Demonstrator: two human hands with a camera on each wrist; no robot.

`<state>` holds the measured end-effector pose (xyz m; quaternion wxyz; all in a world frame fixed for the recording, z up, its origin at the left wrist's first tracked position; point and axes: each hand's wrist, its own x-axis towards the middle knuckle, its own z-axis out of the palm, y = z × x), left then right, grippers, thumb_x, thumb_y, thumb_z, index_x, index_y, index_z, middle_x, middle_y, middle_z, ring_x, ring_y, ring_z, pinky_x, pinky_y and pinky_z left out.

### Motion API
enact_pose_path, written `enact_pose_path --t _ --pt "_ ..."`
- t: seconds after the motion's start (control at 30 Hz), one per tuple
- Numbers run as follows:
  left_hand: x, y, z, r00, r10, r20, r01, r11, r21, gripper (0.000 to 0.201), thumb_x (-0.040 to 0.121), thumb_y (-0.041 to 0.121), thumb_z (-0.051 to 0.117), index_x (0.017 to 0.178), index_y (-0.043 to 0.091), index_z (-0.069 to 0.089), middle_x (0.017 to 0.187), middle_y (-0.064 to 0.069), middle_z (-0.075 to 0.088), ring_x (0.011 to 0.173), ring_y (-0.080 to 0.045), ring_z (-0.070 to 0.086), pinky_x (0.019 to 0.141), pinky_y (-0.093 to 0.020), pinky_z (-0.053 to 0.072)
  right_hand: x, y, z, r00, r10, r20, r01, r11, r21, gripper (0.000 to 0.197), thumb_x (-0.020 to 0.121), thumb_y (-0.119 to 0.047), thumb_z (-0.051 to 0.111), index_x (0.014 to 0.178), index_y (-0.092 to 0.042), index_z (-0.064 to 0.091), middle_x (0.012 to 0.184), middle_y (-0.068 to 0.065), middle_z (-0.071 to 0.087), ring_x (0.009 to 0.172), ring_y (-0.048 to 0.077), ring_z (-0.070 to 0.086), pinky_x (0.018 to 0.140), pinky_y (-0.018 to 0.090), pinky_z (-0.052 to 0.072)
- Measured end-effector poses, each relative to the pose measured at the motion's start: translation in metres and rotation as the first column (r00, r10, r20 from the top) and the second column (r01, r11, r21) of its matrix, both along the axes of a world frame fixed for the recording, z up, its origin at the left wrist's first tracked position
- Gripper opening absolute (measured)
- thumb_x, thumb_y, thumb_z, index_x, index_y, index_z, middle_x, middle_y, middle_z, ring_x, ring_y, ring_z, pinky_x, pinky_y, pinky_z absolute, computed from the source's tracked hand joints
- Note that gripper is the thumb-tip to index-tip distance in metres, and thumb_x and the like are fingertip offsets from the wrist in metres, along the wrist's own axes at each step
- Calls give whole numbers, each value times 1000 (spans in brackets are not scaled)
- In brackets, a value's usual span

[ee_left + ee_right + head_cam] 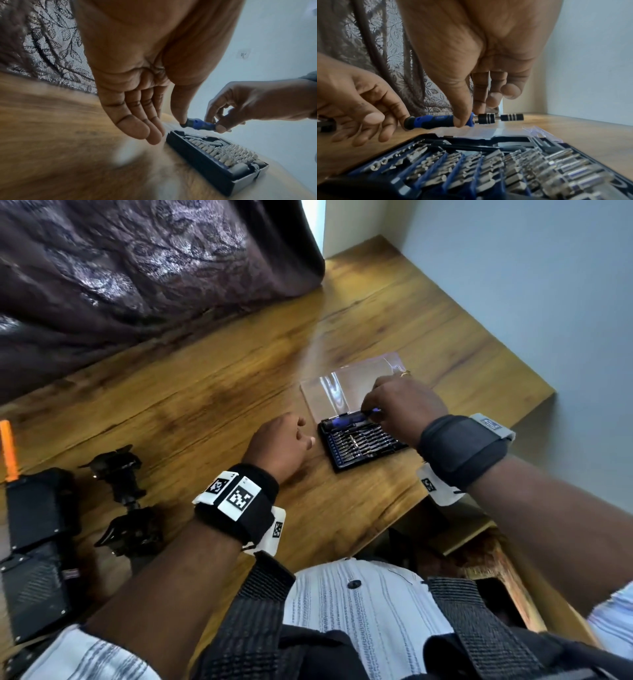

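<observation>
An open bit set case [329, 451] [197, 161] [506, 139], black with blue rows of metal bits, lies on the wooden table [205, 405]. Its clear lid [346, 386] is folded back flat behind it. My right hand [368, 410] [216, 124] [469, 117] pinches a blue and black screwdriver handle [354, 416] [200, 123] [435, 121] between thumb and fingers, holding it level just above the case's far slot. My left hand [305, 436] [169, 128] [385, 121] hovers at the case's left with relaxed fingers, one fingertip at the handle's black end cap.
Black equipment [34, 542] and a black clamp mount [123, 498] lie at the table's left, with an orange piece [8, 450] behind them. A dark patterned curtain [137, 268] hangs over the far side. A pale wall [513, 285] bounds the table's right edge.
</observation>
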<state>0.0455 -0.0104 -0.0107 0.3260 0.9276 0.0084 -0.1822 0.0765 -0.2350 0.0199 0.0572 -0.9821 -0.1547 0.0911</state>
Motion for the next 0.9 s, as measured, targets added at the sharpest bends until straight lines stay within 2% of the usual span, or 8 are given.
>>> enact_pose_path --t 0.13,0.27,0.37,0.47,0.53,0.63,0.73,0.9 --pt "6 -7 -7 1000 -2 -24 2 1000 1 39 99 33 68 134 17 63 123 -4 70 112 -25 64 96 -35 51 5 5 -4 999 25 31 -22 994 -108 17 90 -14 67 99 -22 78 101 3 68 96 32 57 68 34 46" --pt "14 -13 -16 997 5 -82 -8 1000 -30 24 101 42 61 111 21 66 107 -2 73 98 -25 68 90 -42 55 10 7 -5 998 60 26 -53 978 -200 16 92 -15 65 102 -21 76 103 3 67 98 30 57 66 33 40" --pt "21 -19 -20 996 -4 -85 4 1000 0 30 103 47 55 104 18 63 103 -6 73 96 -30 68 86 -42 55 10 8 -3 997 78 -10 -78 971 -227 18 93 -14 62 106 -18 74 104 4 67 99 29 58 67 33 36" --pt "27 -22 -22 997 -28 -70 32 998 59 36 104 48 53 104 14 63 102 -10 73 96 -33 67 73 -38 47 10 9 -1 997 77 -6 -77 972 -223 17 94 -15 61 108 -16 71 104 5 66 99 29 60 68 37 41" --pt "30 -23 -21 997 -32 -70 38 996 77 35 104 47 53 105 14 62 100 -10 74 94 -33 68 68 -36 40 10 10 -1 998 69 -11 -69 973 -222 16 94 -15 61 107 -16 70 102 5 66 99 31 61 77 42 46" --pt "31 -24 -23 996 -34 -79 42 995 96 32 104 44 55 107 13 61 102 -11 74 95 -34 69 68 -36 42 9 9 -1 999 44 -27 -49 979 -198 16 94 -14 61 107 -18 68 102 5 65 97 31 62 85 45 49" --pt "32 -25 -22 996 -26 -81 33 996 84 33 103 47 56 104 14 61 102 -11 75 94 -33 70 69 -36 46 10 4 -1 997 22 -68 -32 988 -149 20 93 -12 61 109 -20 70 105 4 64 98 30 62 73 38 47" --pt "30 -27 -18 996 -1 -93 9 996 83 35 98 53 63 94 19 61 98 -7 75 91 -30 70 63 -34 40 16 -10 3 990 -71 -123 65 996 -55 33 87 -1 59 107 -24 72 107 4 69 103 29 64 89 41 53"
